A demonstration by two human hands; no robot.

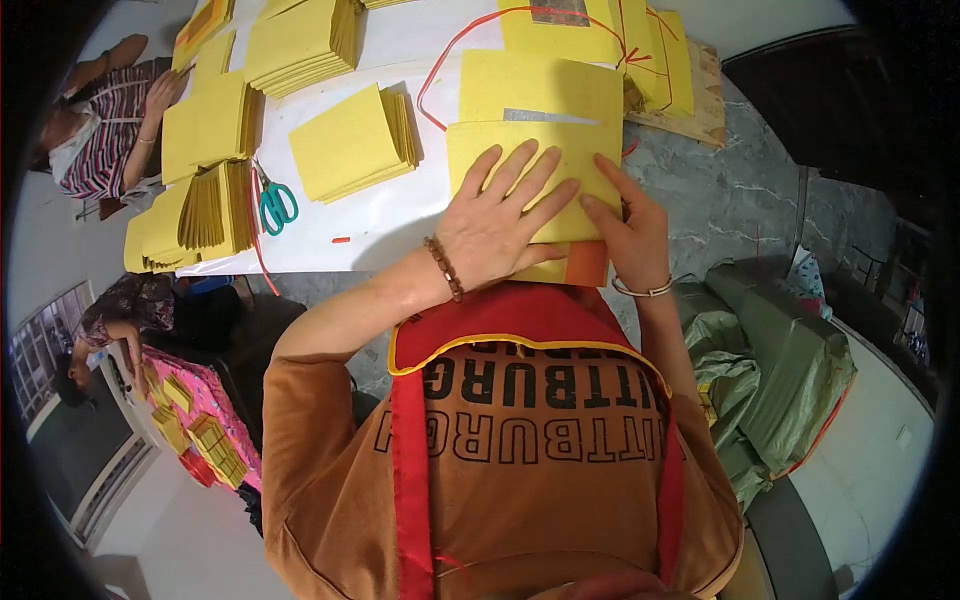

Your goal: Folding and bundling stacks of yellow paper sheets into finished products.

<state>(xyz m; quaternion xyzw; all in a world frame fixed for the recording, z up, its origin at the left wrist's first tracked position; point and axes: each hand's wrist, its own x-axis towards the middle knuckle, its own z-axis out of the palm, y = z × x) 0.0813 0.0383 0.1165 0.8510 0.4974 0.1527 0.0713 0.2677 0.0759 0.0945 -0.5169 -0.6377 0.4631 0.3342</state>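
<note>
A stack of yellow paper (480,145) lies at the table's near edge, against my red apron (500,325). My left hand (505,215) rests flat on its top, fingers spread. At its right edge is my right hand (635,225), the thumb and a finger stretched apart over the paper; its other fingers are mostly hidden. Below my hands an orange patch (587,263) shows on the paper. Just beyond, another yellow sheet (540,85) with a silver patch lies partly covered. A red string (437,70) curves round the left side of these papers.
Teal-handled scissors (277,205) lie left of a loose yellow stack (350,145). More yellow stacks (300,45) line the table's left and far side. A tied bundle (665,65) stands far right on a wooden board (705,100). Two other people (100,130) are at the left.
</note>
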